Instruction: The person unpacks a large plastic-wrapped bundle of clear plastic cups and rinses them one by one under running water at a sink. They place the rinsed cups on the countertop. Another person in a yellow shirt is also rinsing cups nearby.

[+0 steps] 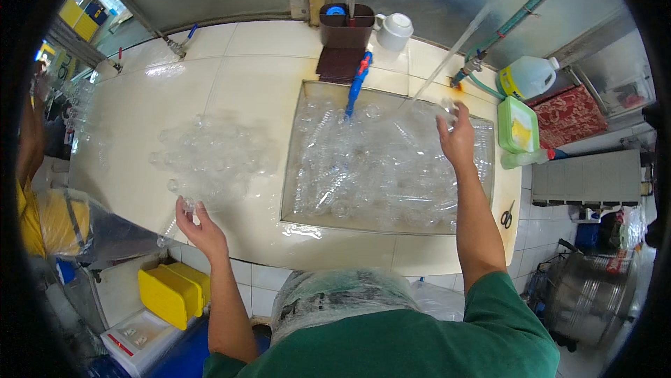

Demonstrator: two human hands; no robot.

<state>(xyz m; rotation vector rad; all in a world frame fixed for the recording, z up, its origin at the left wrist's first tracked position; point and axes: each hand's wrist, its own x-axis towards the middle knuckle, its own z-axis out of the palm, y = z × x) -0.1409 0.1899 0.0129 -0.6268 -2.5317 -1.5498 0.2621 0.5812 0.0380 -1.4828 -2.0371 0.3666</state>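
My left hand (203,234) is at the counter's front edge on the left, its thumb and fingers around the neck of a clear plastic bottle (168,232). Just beyond it lies a pile of similar clear bottles (209,152) on the wet tile. To the right, a sunken rectangular basin (388,228) is crowded with clear ribbed bottles (335,168). Over the basin's far right corner, my right hand (457,139) has a small clear piece, apparently a bottle (447,107), between thumb and fingers; its lower part is hard to make out.
A blue tap (358,87) reaches over the basin's back edge. Behind stand a brown container (346,32) and a white mug (394,32). At right are a jug (527,76), a green tray (508,126) and scissors (507,218). Another person's arm (31,136) shows far left.
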